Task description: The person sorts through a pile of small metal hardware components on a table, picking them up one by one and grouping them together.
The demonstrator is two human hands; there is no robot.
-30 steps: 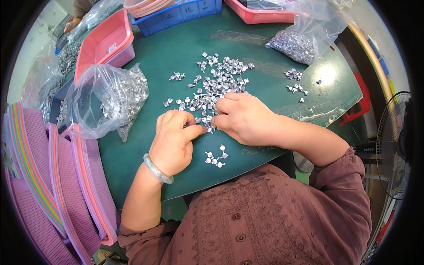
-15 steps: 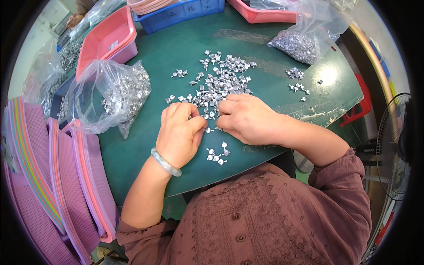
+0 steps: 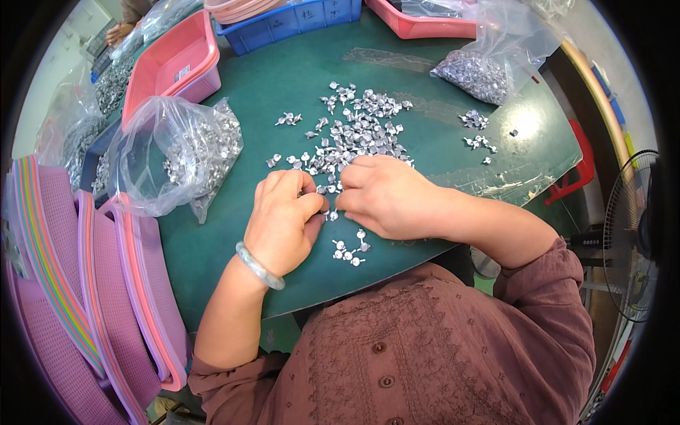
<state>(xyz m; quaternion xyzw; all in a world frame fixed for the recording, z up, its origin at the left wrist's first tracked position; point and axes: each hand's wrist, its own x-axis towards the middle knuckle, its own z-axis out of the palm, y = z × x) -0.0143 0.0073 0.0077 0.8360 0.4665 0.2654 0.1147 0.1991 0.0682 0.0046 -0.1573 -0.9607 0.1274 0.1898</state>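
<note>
On the green tabletop lies a heap of small silvery metal parts [image 3: 358, 134], each with a round head and a short stem. At the near edge of that heap, my left hand [image 3: 281, 212], a pale bangle on its wrist, has its fingers curled and thumb against the fingertips. My right hand [image 3: 379, 195] faces it, fingers bent and pinched together. Whatever sits in either pinch is mostly hidden, though a few parts show between the hands. Nearer to me rests a small separate group of the same parts [image 3: 349, 253].
A clear bag of parts [image 3: 205, 145] stands open at left, beside stacked purple baskets [image 3: 134, 283]. Pink trays [image 3: 173, 64] and a blue crate [image 3: 290, 25] line the far side. Another filled bag [image 3: 474, 74] and small piles [image 3: 476, 127] lie right. A fan [image 3: 630, 234] stands off the table.
My right hand has shifted slightly left, toward my left hand, which has also moved a little left. The heap and the small near group look much the same.
</note>
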